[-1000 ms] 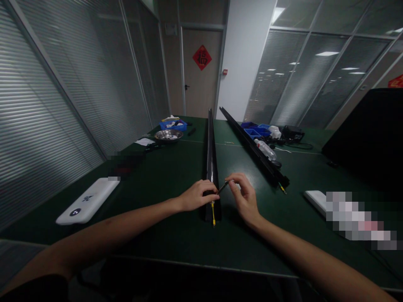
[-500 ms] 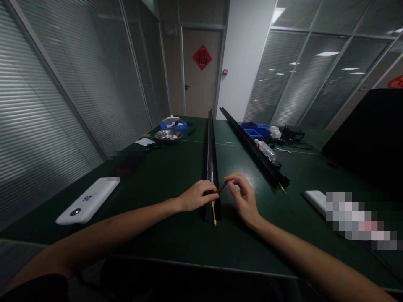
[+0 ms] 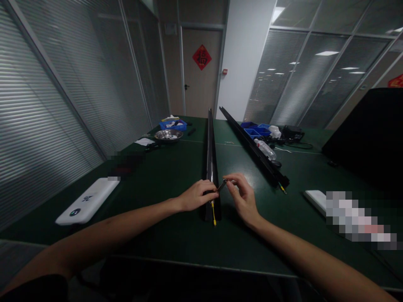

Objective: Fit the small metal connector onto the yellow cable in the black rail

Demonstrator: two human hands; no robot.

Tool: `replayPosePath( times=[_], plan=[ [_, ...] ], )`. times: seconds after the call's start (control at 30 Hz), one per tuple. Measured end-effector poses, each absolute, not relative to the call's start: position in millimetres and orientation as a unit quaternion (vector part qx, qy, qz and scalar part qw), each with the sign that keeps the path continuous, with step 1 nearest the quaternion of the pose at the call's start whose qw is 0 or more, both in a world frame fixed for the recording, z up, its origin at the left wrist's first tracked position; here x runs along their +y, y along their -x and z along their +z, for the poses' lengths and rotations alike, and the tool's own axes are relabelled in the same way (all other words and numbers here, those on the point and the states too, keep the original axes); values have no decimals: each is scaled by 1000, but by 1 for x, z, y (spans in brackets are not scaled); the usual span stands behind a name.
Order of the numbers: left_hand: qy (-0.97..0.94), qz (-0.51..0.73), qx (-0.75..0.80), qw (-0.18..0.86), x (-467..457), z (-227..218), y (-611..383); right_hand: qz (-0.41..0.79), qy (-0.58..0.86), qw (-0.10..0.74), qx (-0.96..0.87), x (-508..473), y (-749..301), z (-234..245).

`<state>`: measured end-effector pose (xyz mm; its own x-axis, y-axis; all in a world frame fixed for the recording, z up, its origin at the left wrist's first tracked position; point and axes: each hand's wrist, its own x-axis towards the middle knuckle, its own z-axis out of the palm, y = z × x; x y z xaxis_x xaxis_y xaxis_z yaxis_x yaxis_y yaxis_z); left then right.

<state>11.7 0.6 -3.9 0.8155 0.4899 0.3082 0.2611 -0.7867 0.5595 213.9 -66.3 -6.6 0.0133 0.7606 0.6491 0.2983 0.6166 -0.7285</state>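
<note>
A long black rail (image 3: pixel 210 155) lies lengthwise down the middle of the dark green table (image 3: pixel 176 226). My left hand (image 3: pixel 197 195) is closed over its near end, just above a yellow wire (image 3: pixel 213 213) that sticks out toward me. My right hand (image 3: pixel 243 197) pinches a small thin dark tool (image 3: pixel 222 185) between thumb and fingers, its tip at the rail's right edge beside my left fingertips.
A second black rail (image 3: pixel 252 144) runs diagonally at the right, with a plastic bottle (image 3: pixel 265 149) and blue bins (image 3: pixel 255 130) beside it. A metal bowl (image 3: pixel 168 135) and a blue tray (image 3: pixel 173 124) sit far left. A white device (image 3: pixel 88 200) lies near left, a white slab (image 3: pixel 316 200) near right.
My right hand has shifted slightly left, bringing the small tool closer to the rail. The left hand stays in place on the rail.
</note>
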Motion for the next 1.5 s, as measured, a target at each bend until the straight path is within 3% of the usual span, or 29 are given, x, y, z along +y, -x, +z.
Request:
replayPosePath(
  times=[1.5],
  plan=[
    [-913,241,212,252,-4,0,-12,218,390,587,-675,-69,-213,-4]
  ],
)
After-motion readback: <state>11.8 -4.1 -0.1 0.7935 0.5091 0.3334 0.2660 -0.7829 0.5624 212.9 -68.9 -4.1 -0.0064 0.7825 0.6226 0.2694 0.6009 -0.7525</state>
